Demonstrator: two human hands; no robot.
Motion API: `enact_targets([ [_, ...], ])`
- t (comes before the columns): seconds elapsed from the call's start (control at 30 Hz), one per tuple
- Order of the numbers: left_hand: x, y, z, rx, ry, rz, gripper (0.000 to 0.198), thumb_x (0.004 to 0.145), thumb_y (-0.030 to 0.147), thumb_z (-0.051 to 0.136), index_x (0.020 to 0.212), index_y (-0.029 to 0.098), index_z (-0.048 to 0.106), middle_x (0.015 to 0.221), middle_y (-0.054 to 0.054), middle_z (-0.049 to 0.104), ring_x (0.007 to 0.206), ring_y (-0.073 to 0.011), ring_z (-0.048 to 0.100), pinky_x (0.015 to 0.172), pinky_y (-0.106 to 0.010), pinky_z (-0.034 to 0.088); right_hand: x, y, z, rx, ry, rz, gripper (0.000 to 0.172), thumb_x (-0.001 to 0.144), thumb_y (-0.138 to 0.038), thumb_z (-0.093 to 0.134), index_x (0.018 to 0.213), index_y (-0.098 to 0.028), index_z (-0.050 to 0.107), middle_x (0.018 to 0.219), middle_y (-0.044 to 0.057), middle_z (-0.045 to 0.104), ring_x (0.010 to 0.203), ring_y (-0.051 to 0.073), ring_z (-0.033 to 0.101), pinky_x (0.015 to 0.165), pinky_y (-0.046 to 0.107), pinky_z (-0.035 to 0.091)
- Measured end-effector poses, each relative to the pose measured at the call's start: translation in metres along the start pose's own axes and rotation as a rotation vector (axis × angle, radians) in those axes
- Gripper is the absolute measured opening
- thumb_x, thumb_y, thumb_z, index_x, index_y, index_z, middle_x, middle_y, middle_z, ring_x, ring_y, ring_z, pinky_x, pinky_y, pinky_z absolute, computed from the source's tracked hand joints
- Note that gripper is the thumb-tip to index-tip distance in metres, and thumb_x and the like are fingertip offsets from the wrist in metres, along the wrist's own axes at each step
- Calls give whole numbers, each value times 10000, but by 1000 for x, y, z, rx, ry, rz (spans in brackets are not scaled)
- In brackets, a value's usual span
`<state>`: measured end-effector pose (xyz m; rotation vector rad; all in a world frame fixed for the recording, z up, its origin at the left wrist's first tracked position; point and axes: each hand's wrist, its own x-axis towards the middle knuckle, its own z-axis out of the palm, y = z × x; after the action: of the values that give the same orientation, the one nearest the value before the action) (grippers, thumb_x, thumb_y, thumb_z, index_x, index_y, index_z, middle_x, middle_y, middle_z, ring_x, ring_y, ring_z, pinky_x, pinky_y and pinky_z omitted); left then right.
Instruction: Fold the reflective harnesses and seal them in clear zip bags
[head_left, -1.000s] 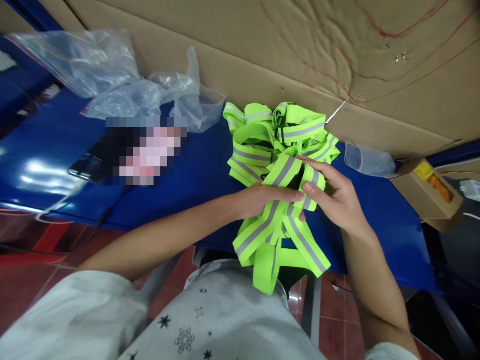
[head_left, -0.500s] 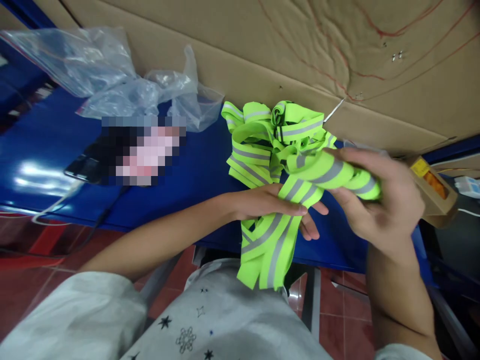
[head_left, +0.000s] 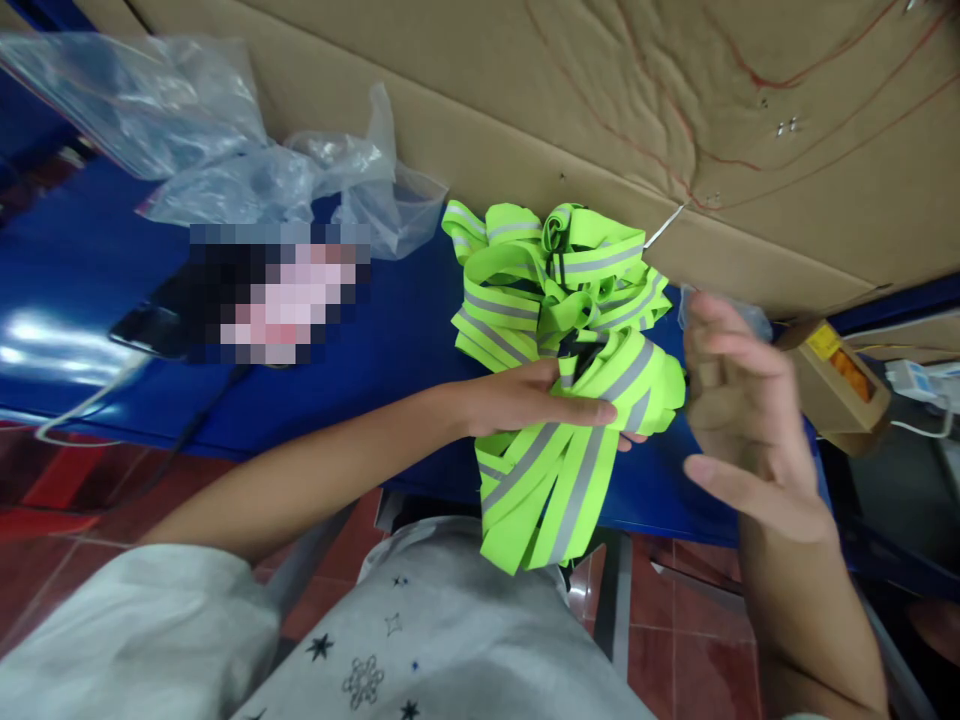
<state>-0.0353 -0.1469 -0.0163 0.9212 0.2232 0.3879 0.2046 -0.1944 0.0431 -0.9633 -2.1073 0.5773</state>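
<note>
At the far left of the blue counter [head_left: 405, 340], crumpled clear plastic bags [head_left: 225, 150] are seen against the cardboard sheet [head_left: 525, 90], with a dark phone [head_left: 146, 328] and its white cable [head_left: 82, 400] lying just in front of them. Further right, a heap of fluorescent yellow reflective straps [head_left: 540, 270] with grey stripes is piled on the counter near the cardboard. Just in front of the heap, a folded bundle of the same strapping [head_left: 577, 440] is held at the counter's near edge by the left hand [head_left: 540, 400], whose fingers [head_left: 592, 410] are clamped over it; its loose ends hang down below the edge. Beside the bundle, the right hand [head_left: 739, 420] is raised clear of it, its fingers [head_left: 731, 345] spread apart and holding nothing. Behind that hand, a small clear bag [head_left: 754, 318] is partly hidden, and a small cardboard box [head_left: 832, 385] with an orange content is seen at the far right.
</note>
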Motion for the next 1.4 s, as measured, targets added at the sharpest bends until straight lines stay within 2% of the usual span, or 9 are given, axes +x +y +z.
enact_targets([
  [0.13,0,-4,1,-44,-17,-29,532,869,496,870,1278,174,763,1274,-179,783,1173,-305,772,955,-395,654,-1,13,4,160,106,124,618,913,-462,810,1495,-381,616,1603,19,564,1514,274,535,1241,437,514],
  [0.2,0,-8,1,-49,-5,-27,490,859,470,885,1238,179,775,1198,-155,810,1146,-282,778,968,-383,646,-1,19,12,221,25,202,461,923,-481,805,1341,-299,734,1251,40,777,1052,225,782,844,331,686],
  [0.3,2,-13,0,-100,120,-21,452,779,418,951,1121,166,796,1101,-135,827,1011,-252,799,904,-337,648,-2,18,22,239,74,222,269,958,-417,778,1169,-253,803,848,-13,790,579,135,684,508,247,574],
  [0.47,8,-17,-1,-296,28,6,499,764,445,929,1151,160,793,1101,-145,823,1012,-277,801,923,-357,643,0,1,20,-93,294,-15,497,886,-177,835,1336,-377,769,1161,-37,821,859,175,804,750,269,669],
  [0.6,7,-16,-3,-293,-156,-51,453,830,471,861,1145,151,801,1122,-158,822,1090,-316,793,1019,-450,621,4,3,17,-241,121,-192,640,959,-133,723,1535,-392,616,1457,-24,696,1303,278,718,1128,460,623],
  [0.9,6,-11,0,-78,166,32,545,774,455,950,1219,194,772,1110,-103,828,1081,-264,786,1028,-416,605,-8,26,10,-468,-219,-312,766,1008,-91,629,1670,-405,403,1669,-16,481,1589,275,435,1337,586,388],
  [1.03,7,-13,-4,-80,201,-16,495,773,436,953,1158,166,796,1148,-131,821,1044,-273,794,967,-412,630,-11,20,4,-32,-216,-42,636,1050,-315,616,1657,-396,444,1784,1,283,1652,327,301,1329,589,376],
  [1.17,8,-16,-7,-77,147,-4,455,765,341,968,1148,154,808,1133,-140,825,1037,-264,800,958,-390,641,-3,28,12,192,41,172,717,978,-585,705,1629,-397,472,1691,29,473,1543,326,498,1240,507,507],
  [1.4,14,-21,-7,-295,223,32,502,697,311,1002,1133,159,805,1079,-133,833,1010,-283,804,873,-371,658,12,26,36,8,137,260,562,872,-519,852,1377,-314,715,1296,37,768,806,215,783,701,350,694],
])
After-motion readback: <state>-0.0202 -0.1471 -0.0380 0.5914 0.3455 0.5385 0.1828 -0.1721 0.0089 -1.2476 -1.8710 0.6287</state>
